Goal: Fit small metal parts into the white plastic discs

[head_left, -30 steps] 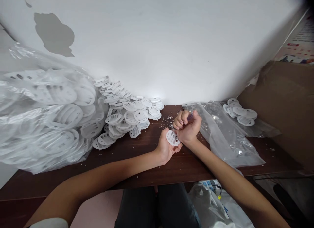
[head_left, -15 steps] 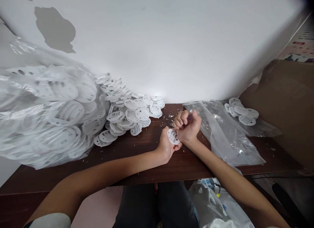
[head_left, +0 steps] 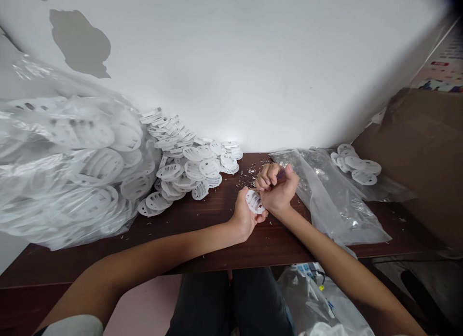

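My left hand (head_left: 243, 217) holds a white oval slotted plastic piece (head_left: 255, 202) above the dark wooden table (head_left: 213, 225). Beside it, my right hand (head_left: 278, 185) is curled with its palm turned up, its wrist side close to the piece's right edge. A dark purple item (head_left: 280, 174) shows partly between the right fingers and thumb; the rest of it is hidden. Small white scraps (head_left: 249, 173) lie on the table just behind my hands. To the left is a heap of similar white pieces (head_left: 193, 169).
A large clear bag (head_left: 97, 181) full of white pieces fills the left. Flat plastic bags (head_left: 325, 196) lie on the right, with several white pieces (head_left: 364, 176) near a brown cardboard surface (head_left: 427, 157). A white wall (head_left: 231, 75) rises behind.
My right hand has shifted very slightly, its thumb a little further to the right. My left hand keeps its hold on the white piece, almost unmoved.
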### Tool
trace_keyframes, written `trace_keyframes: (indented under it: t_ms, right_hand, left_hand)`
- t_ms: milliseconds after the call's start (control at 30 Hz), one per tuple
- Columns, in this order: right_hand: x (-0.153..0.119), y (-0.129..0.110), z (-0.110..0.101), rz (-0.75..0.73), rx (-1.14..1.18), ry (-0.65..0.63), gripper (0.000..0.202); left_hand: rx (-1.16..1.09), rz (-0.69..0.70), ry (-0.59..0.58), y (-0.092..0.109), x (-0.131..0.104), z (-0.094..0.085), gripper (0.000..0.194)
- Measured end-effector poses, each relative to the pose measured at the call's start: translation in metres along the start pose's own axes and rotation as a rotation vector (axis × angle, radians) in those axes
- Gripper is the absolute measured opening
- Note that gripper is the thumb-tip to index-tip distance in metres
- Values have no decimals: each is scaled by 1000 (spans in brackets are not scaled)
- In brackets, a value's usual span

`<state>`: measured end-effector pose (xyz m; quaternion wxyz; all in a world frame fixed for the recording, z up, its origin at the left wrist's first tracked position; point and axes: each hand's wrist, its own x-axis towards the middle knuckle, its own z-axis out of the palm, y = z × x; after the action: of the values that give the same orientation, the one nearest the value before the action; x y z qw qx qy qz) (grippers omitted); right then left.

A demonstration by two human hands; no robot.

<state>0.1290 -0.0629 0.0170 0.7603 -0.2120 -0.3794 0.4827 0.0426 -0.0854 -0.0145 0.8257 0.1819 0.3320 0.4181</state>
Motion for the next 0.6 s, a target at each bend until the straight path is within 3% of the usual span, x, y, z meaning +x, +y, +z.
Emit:
trace_keyframes:
  t_ms: [433,600]
  right_hand:
    - [1,2,-4,-47,-36,-12,59]
    - [1,5,-7,-38,6,-16,58]
  left_hand:
    - [77,189,86,-8,0,5,25]
    - [55,162,163,-7,-1,9,21]
